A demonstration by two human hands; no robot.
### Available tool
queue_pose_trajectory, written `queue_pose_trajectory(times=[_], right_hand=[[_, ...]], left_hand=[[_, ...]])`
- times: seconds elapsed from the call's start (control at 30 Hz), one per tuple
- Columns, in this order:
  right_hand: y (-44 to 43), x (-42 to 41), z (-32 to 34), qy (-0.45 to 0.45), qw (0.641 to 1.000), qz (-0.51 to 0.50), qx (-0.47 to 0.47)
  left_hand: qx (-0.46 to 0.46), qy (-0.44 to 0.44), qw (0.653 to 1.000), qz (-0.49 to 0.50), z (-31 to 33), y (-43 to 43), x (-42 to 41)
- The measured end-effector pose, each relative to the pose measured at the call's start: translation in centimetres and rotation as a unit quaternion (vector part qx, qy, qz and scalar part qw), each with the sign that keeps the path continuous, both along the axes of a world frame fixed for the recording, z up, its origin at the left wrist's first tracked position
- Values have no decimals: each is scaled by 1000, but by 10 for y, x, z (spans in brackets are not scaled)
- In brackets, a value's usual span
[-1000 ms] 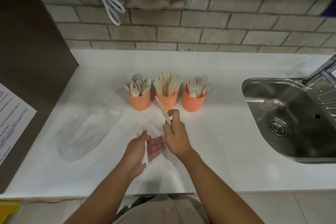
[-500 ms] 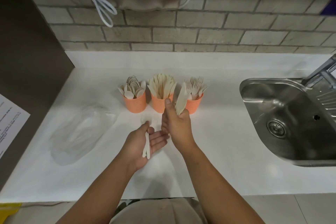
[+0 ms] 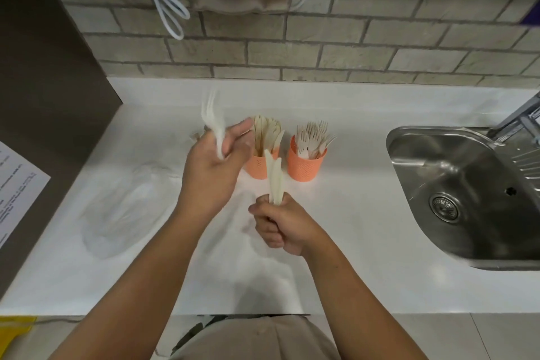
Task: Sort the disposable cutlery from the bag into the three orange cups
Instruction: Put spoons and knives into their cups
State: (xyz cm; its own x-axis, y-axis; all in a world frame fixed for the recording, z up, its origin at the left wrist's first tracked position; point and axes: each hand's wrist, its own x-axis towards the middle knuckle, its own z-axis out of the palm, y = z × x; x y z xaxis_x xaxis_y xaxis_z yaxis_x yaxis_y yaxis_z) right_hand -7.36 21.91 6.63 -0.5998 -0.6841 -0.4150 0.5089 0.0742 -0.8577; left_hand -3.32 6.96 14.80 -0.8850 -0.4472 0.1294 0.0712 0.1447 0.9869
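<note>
Left hand (image 3: 214, 168) is rising from low near the body to in front of the cups and hiding the leftmost one. Right hand (image 3: 282, 223) is drawing back over the counter (image 3: 350, 231).

Head view: left fingers are pinching a pale utensil (image 3: 215, 128) by its handle, head up, too blurred to type. Right fist is clenching round knives (image 3: 275, 181), blades pointing up, just before the middle cup (image 3: 258, 168), itself full of knives. Fork cup (image 3: 305, 166) is standing beside it. Bag (image 3: 125, 204) is lying slack at left.

Judging this cutlery light, stiff and a little slick, so handle-end grips are suiting it. Both forearms are reaching forward, right thumb side up.
</note>
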Motion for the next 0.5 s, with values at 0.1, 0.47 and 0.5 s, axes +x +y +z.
queue_pose_trajectory(times=[0.1, 0.47, 0.5], right_hand=[[2, 8, 2, -21, 998, 52, -22], [14, 16, 7, -45, 991, 125, 16], [14, 18, 8, -43, 991, 128, 15]], left_hand=[[-238, -3, 970, -46, 7, 4, -3], [-236, -11, 969, -76, -12, 15, 20], [-246, -19, 966, -80, -15, 16, 20]])
